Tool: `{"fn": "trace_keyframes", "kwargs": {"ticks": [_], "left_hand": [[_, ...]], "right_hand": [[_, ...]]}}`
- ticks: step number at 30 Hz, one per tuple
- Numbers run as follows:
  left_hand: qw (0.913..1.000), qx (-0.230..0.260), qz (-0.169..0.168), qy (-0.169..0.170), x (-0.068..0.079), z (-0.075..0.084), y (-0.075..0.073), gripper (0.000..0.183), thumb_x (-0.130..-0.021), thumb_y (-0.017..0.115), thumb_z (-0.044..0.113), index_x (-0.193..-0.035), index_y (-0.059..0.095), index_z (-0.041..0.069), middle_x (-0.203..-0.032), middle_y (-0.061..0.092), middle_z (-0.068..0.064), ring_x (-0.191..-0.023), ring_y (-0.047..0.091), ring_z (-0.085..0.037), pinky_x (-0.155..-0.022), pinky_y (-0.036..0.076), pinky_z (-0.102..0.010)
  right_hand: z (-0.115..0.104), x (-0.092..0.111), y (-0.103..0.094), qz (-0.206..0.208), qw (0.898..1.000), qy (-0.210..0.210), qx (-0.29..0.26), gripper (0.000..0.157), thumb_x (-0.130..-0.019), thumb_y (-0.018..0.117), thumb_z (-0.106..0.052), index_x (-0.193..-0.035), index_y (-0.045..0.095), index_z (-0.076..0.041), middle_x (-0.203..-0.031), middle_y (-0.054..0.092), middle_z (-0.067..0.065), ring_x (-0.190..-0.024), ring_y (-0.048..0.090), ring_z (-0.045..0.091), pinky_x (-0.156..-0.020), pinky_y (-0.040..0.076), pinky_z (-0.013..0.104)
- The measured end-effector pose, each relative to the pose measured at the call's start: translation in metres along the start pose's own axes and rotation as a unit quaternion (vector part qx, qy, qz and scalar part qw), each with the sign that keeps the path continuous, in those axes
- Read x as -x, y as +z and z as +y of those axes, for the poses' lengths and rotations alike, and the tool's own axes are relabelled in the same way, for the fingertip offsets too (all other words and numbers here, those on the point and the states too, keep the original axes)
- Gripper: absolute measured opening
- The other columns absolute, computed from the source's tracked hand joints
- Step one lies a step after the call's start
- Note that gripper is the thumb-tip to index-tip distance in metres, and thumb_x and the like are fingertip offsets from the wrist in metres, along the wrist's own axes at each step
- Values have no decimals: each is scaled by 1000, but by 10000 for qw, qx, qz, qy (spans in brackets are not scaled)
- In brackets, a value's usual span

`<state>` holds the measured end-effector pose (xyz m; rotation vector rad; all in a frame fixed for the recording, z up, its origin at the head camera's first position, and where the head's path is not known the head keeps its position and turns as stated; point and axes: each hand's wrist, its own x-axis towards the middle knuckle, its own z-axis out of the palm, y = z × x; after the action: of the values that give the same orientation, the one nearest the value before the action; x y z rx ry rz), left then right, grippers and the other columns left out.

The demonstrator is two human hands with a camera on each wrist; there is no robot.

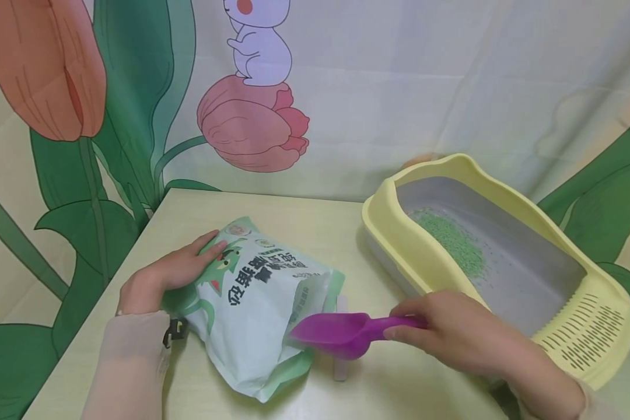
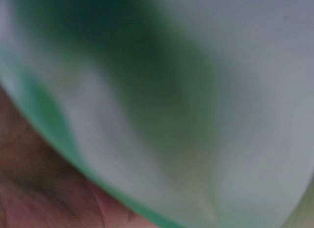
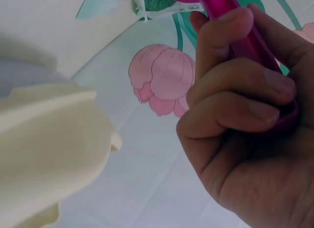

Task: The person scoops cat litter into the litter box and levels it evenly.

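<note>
A pale green and white bag of cat litter lies on the table with its open mouth turned toward the right. My left hand holds the bag's left end, thumb over the printed front; its other fingers are partly hidden. The left wrist view is filled by the blurred bag, with part of the palm beside it. By its handle, my right hand grips a purple scoop, the tip at the bag's mouth. Green pellets show inside the mouth in the right wrist view.
On the right stands a litter box with a yellow rim and grey inside, and a patch of green pellets lies in it. A pale narrow strip is under the scoop. Behind the table hangs a flower-printed cloth.
</note>
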<state>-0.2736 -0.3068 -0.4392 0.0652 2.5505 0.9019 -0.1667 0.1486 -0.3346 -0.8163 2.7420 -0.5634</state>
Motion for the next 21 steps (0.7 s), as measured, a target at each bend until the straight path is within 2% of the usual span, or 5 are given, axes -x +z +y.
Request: {"fn": "trace_keyframes", "kwargs": {"ticks": [5, 9, 13, 17, 21], "left_hand": [[10000, -22, -10, 3, 0, 1, -1, 90, -99, 19, 81, -168, -1, 28, -169, 19, -24, -141, 33, -46, -118, 27, -70], [9999, 97, 15, -142, 1, 2, -1, 91, -96, 20, 85, -168, 1, 32, -168, 22, -20, -139, 35, -43, -117, 29, -66], [9999, 43, 28, -124, 1, 1, -1, 92, -95, 18, 86, -168, 1, 33, -169, 22, -20, -140, 34, -44, -118, 27, -67], [10000, -11, 21, -79, 0, 0, 0, 92, -97, 18, 83, -168, 0, 29, -168, 21, -23, -138, 35, -46, -117, 28, -69], [9999, 50, -4, -119, 1, 2, 0, 90, -98, 21, 82, -168, 0, 28, -167, 22, -23, -137, 36, -45, -115, 31, -68]], "right_hand": [[-6, -11, 8, -87, 9999, -84, 99, 21, -100, 63, -53, -94, 77, -38, -71, 60, -25, -60, 48, -2, -60, 44, 21], [-13, -19, 13, -199, 9994, 98, 265, 26, -101, 60, -55, -95, 78, -37, -73, 61, -27, -64, 52, -2, -63, 44, 23], [-18, -26, 21, -231, 9984, 284, 422, 25, -101, 61, -52, -97, 79, -35, -74, 61, -27, -67, 52, 0, -64, 44, 25], [-23, -30, 31, -53, 9978, 318, 576, 23, -101, 64, -46, -86, 76, -33, -60, 51, -21, -60, 46, 1, -60, 42, 24], [-28, -33, 39, 172, 9963, 413, 728, 29, -100, 65, -47, -75, 67, -33, -55, 42, -16, -55, 41, 2, -56, 38, 25]]}}
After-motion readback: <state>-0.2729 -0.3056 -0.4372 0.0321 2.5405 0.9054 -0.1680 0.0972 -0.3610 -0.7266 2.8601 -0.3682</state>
